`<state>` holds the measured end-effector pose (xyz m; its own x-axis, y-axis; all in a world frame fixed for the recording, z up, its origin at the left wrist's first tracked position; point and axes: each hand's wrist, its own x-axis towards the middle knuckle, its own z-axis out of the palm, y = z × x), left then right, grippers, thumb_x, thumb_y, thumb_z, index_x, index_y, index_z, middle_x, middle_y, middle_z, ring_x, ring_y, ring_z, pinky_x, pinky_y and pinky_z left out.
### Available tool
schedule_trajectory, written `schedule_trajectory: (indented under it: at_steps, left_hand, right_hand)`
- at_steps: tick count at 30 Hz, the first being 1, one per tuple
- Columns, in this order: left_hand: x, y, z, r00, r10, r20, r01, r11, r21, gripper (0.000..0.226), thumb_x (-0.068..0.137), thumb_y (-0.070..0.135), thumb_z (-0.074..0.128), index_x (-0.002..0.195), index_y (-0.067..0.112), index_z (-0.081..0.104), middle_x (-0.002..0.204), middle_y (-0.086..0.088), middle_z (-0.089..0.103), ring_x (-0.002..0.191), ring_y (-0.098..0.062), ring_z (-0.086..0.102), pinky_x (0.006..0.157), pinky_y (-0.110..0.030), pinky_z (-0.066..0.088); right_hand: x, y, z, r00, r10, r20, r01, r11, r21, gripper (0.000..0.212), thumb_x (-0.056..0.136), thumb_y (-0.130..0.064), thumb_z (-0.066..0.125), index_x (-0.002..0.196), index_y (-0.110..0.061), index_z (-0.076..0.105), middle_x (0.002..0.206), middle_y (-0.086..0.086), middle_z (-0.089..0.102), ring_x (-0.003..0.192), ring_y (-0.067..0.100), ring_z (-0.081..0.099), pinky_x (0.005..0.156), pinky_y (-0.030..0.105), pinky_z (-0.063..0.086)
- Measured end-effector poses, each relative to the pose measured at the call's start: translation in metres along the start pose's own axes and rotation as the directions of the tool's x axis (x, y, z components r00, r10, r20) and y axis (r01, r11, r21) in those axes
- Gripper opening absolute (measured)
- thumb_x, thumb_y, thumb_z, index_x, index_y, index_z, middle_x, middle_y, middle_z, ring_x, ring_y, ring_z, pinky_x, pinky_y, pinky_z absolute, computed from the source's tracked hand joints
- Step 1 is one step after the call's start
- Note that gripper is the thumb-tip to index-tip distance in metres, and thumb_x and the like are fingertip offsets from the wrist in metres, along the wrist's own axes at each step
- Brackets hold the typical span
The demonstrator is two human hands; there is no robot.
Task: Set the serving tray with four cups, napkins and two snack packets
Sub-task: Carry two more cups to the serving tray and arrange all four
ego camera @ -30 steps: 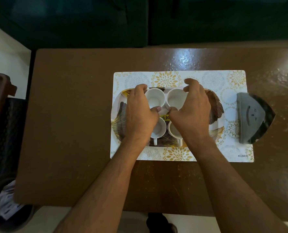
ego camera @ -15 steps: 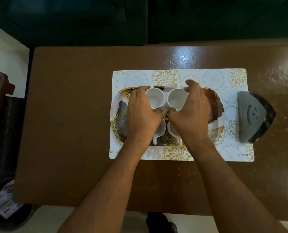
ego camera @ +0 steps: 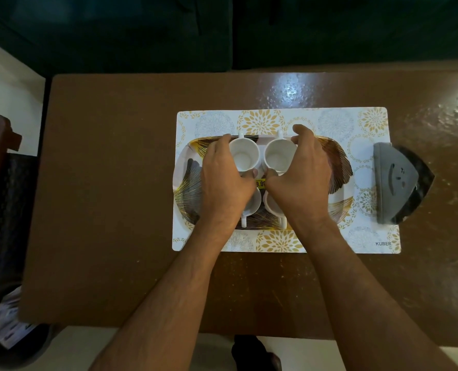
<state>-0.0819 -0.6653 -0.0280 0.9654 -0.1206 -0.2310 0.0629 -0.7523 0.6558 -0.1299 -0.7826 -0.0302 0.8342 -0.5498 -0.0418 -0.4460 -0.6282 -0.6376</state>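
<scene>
- While both hands are spread over it, the serving tray [ego camera: 340, 167] is seen lying on a floral placemat [ego camera: 329, 121] on the brown table [ego camera: 110, 183]; four white cups are held in it in two rows of two.
- The far left cup [ego camera: 245, 156] and the far right cup [ego camera: 278, 158] are seen from above, upright and empty, with their handles turned to the far side.
- The near left cup [ego camera: 252, 206] and the near right cup [ego camera: 272, 207] are largely covered by the hands; their handles are turned to the near edge, and their insides cannot be made out.
- A yellow price sticker [ego camera: 260, 183] is partly seen on the tray floor between the four cups.
- A grey napkin holder [ego camera: 391, 180] is placed at the right end of the placemat, apart from the tray, with dark napkins [ego camera: 420, 175] projecting from its right side.
- A dark bin [ego camera: 11, 341] with crumpled paper in it is seen on the floor at the left, below the table's corner.
- The left hand [ego camera: 223, 183] is curled round the far left cup, thumb at its near rim and fingers against its left side.
- The right hand [ego camera: 300, 180] is curled likewise round the far right cup, thumb at the near rim and fingers at its far right side.
- Whether either cup is firmly gripped or only touched cannot be told.
</scene>
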Motion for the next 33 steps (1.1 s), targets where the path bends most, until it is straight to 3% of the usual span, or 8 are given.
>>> schedule_trajectory:
  at_steps: [4,9,14,19,33]
  left_hand:
    - [-0.016,-0.006,-0.003,0.992,-0.012,-0.122,0.001,0.996,-0.09,0.074,0.082,0.024,0.087,0.146,0.01,0.053,0.145,-0.006,0.06,0.138,-0.023,0.054,0.115,-0.04,0.046]
    - [-0.061,-0.023,0.001,0.984,-0.021,-0.175,-0.006,0.988,-0.152,0.065,0.081,0.028,0.075,0.14,0.007,0.056,0.137,-0.007,0.062,0.129,-0.023,0.059,0.105,-0.048,0.054]
    - [-0.085,-0.035,0.008,0.994,0.022,-0.107,-0.035,0.992,-0.122,0.067,0.079,0.031,0.081,0.136,0.006,0.057,0.132,-0.007,0.063,0.125,-0.02,0.06,0.104,-0.031,0.051]
    - [-0.085,-0.035,0.013,0.995,0.045,-0.085,-0.052,0.995,-0.081,0.064,0.079,0.023,0.085,0.134,0.007,0.058,0.128,-0.006,0.063,0.121,-0.016,0.058,0.098,0.003,0.031]
    - [-0.08,-0.037,0.014,0.993,0.075,-0.095,-0.083,0.993,-0.088,0.061,0.08,0.021,0.084,0.133,0.006,0.059,0.127,-0.006,0.063,0.118,-0.014,0.057,0.094,0.006,0.03]
  right_hand:
    - [-0.017,0.001,-0.004,0.997,-0.011,-0.072,0.012,1.0,0.004,0.077,0.079,-0.027,0.08,0.144,-0.003,0.047,0.133,0.012,0.058,0.125,0.028,0.054,0.103,0.037,0.044]
    - [-0.059,0.015,-0.006,0.996,-0.029,-0.088,0.033,0.999,0.037,0.065,0.079,-0.026,0.073,0.135,0.0,0.053,0.129,0.015,0.059,0.118,0.03,0.058,0.096,0.042,0.051]
    - [-0.082,0.028,-0.002,0.997,-0.06,-0.04,0.06,0.998,-0.005,0.067,0.078,-0.031,0.076,0.132,0.002,0.056,0.127,0.017,0.06,0.118,0.033,0.058,0.099,0.04,0.049]
    - [-0.083,0.032,0.002,0.997,-0.059,-0.052,0.058,0.998,-0.008,0.064,0.077,-0.026,0.078,0.13,0.002,0.058,0.125,0.017,0.062,0.116,0.031,0.06,0.098,0.037,0.049]
    - [-0.08,0.032,0.004,0.994,-0.06,-0.094,0.06,0.998,-0.004,0.059,0.077,-0.023,0.079,0.127,0.002,0.06,0.123,0.017,0.063,0.113,0.032,0.061,0.095,0.038,0.051]
